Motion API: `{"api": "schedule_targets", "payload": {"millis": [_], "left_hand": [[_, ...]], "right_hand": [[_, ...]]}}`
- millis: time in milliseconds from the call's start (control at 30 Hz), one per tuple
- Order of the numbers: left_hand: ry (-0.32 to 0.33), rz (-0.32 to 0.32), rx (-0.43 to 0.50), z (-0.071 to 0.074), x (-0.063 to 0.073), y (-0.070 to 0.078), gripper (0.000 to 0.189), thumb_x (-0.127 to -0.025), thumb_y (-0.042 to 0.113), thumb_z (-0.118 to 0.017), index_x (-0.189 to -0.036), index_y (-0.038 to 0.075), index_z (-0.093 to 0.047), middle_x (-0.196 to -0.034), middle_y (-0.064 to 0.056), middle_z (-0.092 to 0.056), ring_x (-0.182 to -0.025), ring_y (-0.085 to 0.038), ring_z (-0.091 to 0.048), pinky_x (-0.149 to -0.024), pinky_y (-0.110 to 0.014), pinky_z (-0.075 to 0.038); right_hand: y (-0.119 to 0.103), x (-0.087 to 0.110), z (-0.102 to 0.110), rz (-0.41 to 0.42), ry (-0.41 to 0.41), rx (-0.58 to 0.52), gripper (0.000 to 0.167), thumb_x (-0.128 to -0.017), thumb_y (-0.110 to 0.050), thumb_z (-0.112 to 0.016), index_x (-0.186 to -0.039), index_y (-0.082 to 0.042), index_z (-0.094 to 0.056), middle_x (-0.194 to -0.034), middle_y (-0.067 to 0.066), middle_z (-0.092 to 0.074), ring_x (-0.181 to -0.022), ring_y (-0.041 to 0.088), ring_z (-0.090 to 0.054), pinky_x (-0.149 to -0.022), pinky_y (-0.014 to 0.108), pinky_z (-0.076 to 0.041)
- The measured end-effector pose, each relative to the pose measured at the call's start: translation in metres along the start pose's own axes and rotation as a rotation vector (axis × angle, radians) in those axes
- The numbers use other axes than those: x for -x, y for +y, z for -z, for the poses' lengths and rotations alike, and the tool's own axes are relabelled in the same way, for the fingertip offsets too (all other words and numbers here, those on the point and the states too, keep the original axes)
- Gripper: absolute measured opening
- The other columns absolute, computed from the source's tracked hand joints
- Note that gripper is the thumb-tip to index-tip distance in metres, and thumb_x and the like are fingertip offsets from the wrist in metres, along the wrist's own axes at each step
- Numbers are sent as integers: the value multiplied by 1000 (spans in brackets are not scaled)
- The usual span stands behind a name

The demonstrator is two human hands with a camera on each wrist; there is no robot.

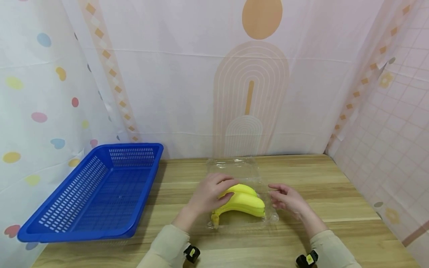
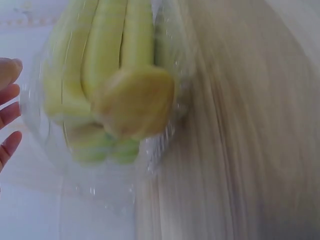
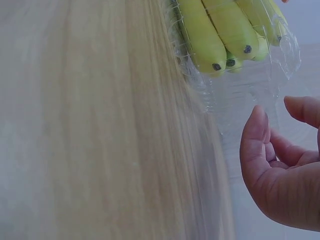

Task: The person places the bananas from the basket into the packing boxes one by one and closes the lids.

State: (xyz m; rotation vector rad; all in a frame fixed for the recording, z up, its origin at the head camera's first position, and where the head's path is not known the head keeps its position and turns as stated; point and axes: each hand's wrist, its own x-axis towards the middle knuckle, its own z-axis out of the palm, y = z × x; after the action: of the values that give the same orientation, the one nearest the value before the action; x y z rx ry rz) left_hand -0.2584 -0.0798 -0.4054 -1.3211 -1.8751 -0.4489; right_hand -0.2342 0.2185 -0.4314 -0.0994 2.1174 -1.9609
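A bunch of yellow bananas (image 1: pixel 241 204) lies in a clear plastic clamshell (image 1: pixel 246 225), its stem at the front left. The clear lid (image 1: pixel 234 171) is folded back toward the curtain. Over the bunch's left part hovers my left hand (image 1: pixel 211 191), thumb and fingers spread; the left wrist view shows its fingers (image 2: pixel 9 112) apart from the bananas. To the right of the clamshell is my right hand (image 1: pixel 289 201), fingers loosely bent around nothing. In the right wrist view, a gap separates that hand (image 3: pixel 282 170) from the dark banana tips. The left palm is hidden.
A blue plastic basket (image 1: pixel 134 223) with slotted sides stands on the wooden table (image 1: pixel 301 175) at the left. Patterned curtains (image 1: pixel 187 93) hang behind the table and along both sides.
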Motion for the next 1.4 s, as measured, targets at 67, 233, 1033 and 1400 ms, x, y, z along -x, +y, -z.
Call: {"api": "schedule_targets", "payload": {"millis": [67, 233, 1033, 1400], "left_hand": [[8, 37, -3, 2, 3, -3, 41, -75, 9, -82, -114, 7, -70, -104, -6, -68, -95, -22, -66, -83, -36, -55], [24, 146, 7, 5, 13, -11, 45, -76, 10, -81, -118, 6, -68, -108, -8, -68, -99, -24, -65, -87, -38, -54], [4, 978, 325, 16, 35, -14, 58, -84, 8, -76, -138, 4, -54, -117, -17, -63, -100, -33, -63, -78, -44, -57], [75, 1297, 526, 13, 40, -23, 51, -91, 9, -69, -138, -2, -52, -119, -25, -61, -104, -37, -62, -78, -43, -58]], "right_hand": [[1, -1, 1, 2, 7, 6, 53, -100, -10, -58, -142, 14, -38, -108, 15, -57, -87, 17, -58, -74, 26, -57], [2, -2, 2, 4, 21, 23, 52, -100, -11, -57, -142, 12, -39, -111, 18, -57, -87, 17, -59, -75, 27, -57], [-7, -18, 0, 44, 20, 124, 56, -102, -19, -57, -146, 9, -35, -124, 22, -53, -111, 33, -57, -91, 34, -53], [-6, -39, 1, 41, 34, 126, 55, -103, -16, -52, -147, 11, -32, -139, 32, -45, -120, 39, -54, -93, 36, -53]]}}
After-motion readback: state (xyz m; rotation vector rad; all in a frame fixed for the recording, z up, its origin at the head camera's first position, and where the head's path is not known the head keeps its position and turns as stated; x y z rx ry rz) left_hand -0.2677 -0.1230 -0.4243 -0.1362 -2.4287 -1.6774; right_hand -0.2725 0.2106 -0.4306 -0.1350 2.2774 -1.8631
